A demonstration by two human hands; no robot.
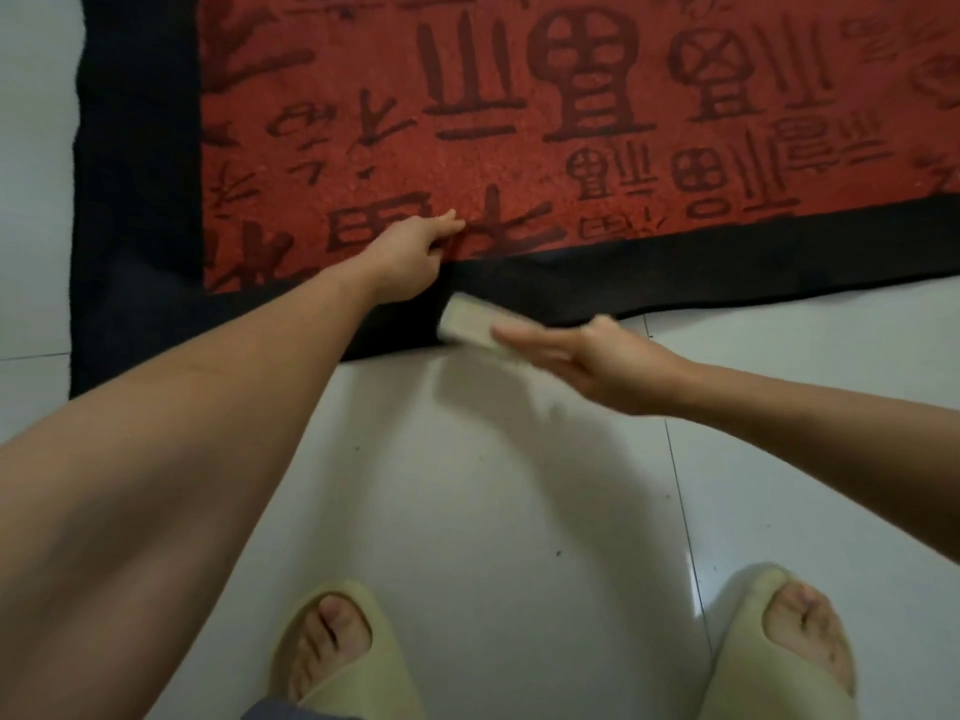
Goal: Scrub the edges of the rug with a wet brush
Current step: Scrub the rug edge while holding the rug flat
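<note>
The rug (519, 122) lies flat on a pale tiled floor (493, 485), filling the upper part of the view — a red field printed with darker red symbols, framed by a wide black border (727, 257). Its near edge runs along the tiles just ahead of the person's feet, and its corner sits at the left.

The left hand (415, 252) reaches across the border and presses down on the red field just beyond the inner seam, fingers stretched forward and fairly straight, holding nothing.

The right hand (587, 361) grips a pale rectangular brush (475, 322) by its near end, thumb along the top and fingers below. The brush is blurred; its far end lies over the black border at the rug's near edge, just beside the left wrist. Whether the bristles touch the pile cannot be told.

At the bottom, two feet in pale yellow-green slippers (343, 662) stand on the tiles, well apart — the right one (784, 646) close to a grout line.
</note>
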